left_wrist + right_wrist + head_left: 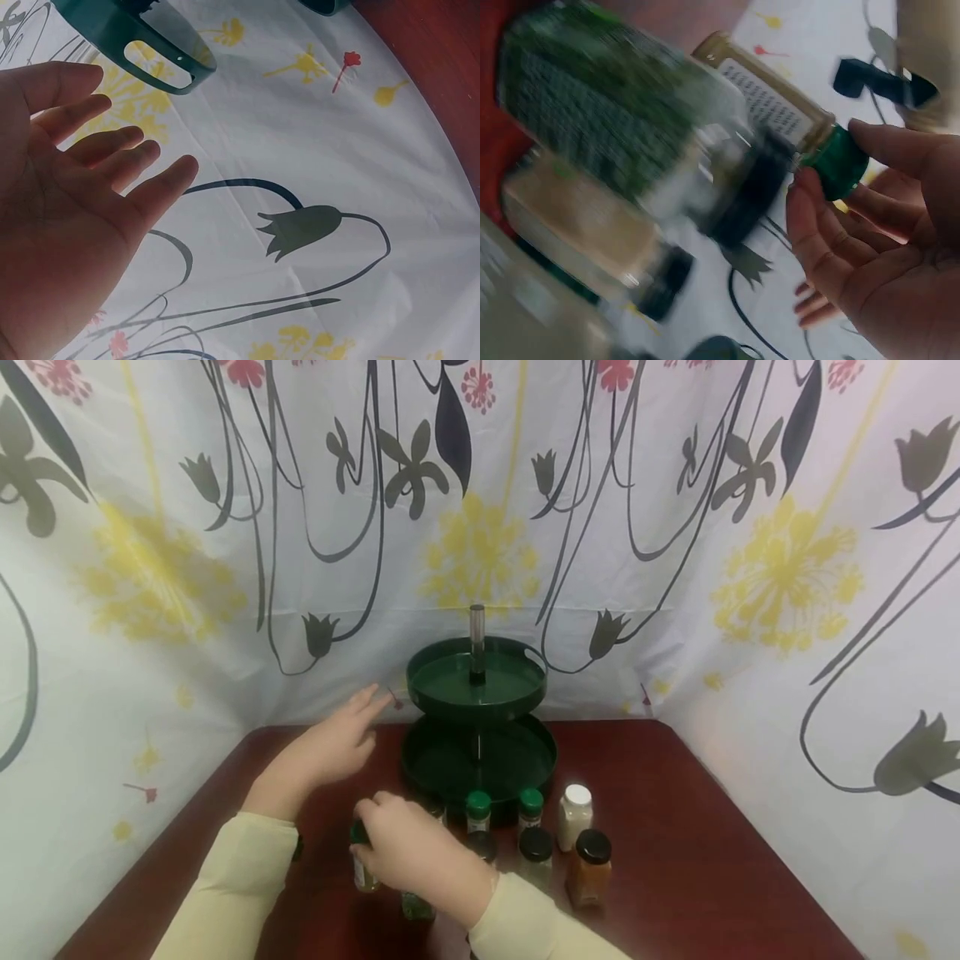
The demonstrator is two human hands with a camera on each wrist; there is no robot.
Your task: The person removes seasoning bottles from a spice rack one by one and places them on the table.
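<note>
My right hand [423, 852] pinches the green cap [838, 163] of a small glass spice jar [366, 875] between thumb and fingers. In the right wrist view that spice jar is tan with a printed white label; whether its base touches the table cannot be told. Close beside it stands a jar of green herbs [592, 97] with a dark lid, partly hidden by my right hand in the head view. My left hand [333, 747] is raised left of a green two-tier round tray [420, 697], fingers extended and holding nothing; the left wrist view shows its bare palm.
In front of the tray stand several spice jars: two with green caps [477, 806], one white-capped jar [576, 818], and black-lidded ones, including an orange-brown jar [590, 877]. A clear post [477, 635] rises from the tray. A flowered curtain [480, 560] surrounds the dark red table [675, 860].
</note>
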